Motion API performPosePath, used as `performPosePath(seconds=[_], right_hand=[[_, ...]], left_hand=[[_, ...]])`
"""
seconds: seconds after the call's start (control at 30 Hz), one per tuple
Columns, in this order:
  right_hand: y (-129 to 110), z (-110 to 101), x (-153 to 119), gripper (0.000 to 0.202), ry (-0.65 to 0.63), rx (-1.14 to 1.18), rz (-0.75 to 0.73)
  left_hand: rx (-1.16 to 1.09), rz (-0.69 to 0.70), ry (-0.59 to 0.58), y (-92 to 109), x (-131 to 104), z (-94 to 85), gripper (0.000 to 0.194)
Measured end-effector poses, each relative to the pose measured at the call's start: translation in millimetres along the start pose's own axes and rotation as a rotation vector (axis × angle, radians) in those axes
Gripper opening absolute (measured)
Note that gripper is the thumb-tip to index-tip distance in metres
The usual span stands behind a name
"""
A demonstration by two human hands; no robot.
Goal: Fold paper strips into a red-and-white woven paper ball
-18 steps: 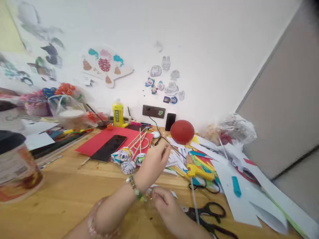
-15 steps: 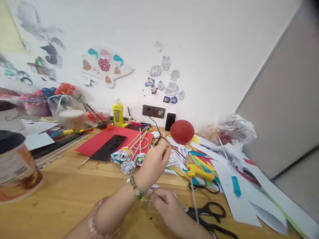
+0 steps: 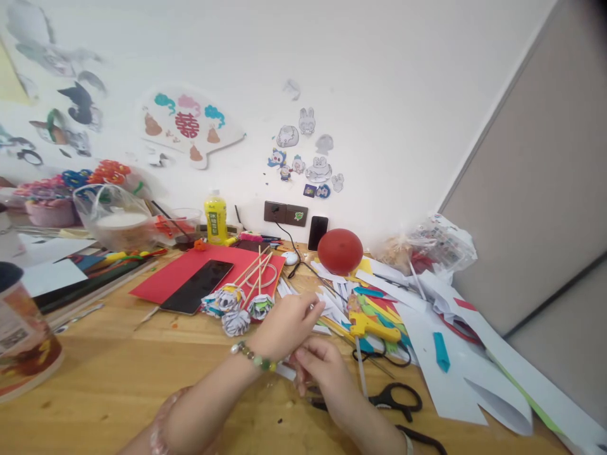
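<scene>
My left hand [image 3: 290,321], with a green bead bracelet [image 3: 256,359] at its wrist, crosses over the near middle of the table. Its fingers are curled and partly hidden behind its back. Just below it, my right hand [image 3: 325,373] has thumb and fingers pressed together in a pinch close to the left wrist. What either hand holds is hidden. A piece of white paper [image 3: 286,371] shows under the left wrist, beside the right fingertips. Black-handled scissors [image 3: 396,399] lie partly behind the right forearm. Paper flowers on sticks [image 3: 236,321] lie beyond the left hand.
A yellow glue gun [image 3: 374,327], another pair of scissors [image 3: 401,357] and white paper sheets [image 3: 439,395] lie to the right. Behind are a red balloon [image 3: 340,251] and a phone [image 3: 317,234]. Left are red card [image 3: 156,281], a dark tablet-like slab [image 3: 198,287] and a cup [image 3: 26,335].
The right hand has moved up and slightly right, closer against the left hand. The left hand has lowered a little. The whole view has shifted slightly to the right.
</scene>
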State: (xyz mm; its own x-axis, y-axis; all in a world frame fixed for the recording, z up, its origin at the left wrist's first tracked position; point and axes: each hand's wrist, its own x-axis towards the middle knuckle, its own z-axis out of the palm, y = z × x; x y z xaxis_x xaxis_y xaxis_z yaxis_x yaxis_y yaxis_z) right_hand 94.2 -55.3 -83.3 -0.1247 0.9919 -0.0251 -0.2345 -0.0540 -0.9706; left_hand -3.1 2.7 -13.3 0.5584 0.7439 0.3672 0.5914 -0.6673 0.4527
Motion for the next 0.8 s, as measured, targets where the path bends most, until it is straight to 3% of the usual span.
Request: performPosePath(seconds=[0.13,0.4,0.6,0.8], right_hand=[[-2.6,3.9,0.6,0.030,0.067,0.086,0.037],[-7.3,5.0,-2.7,0.018,0.032,0.383,0.250],[-7.1,2.9,-1.7,0.020,0.074,0.417,0.182],[-7.5,5.0,-1.4,0.019,0.098,0.389,0.159]], left_hand=[[0.123,0.056,-0.094,-0.7,-1.1,1.2,0.037],[0.338,0.212,-0.212,1.8,-3.3,2.1,0.034],[0.343,0.239,-0.242,-1.3,-2.3,0.8,0.032],[0.190,0.184,-0.281,-4.6,-0.2,0.8,0.025]])
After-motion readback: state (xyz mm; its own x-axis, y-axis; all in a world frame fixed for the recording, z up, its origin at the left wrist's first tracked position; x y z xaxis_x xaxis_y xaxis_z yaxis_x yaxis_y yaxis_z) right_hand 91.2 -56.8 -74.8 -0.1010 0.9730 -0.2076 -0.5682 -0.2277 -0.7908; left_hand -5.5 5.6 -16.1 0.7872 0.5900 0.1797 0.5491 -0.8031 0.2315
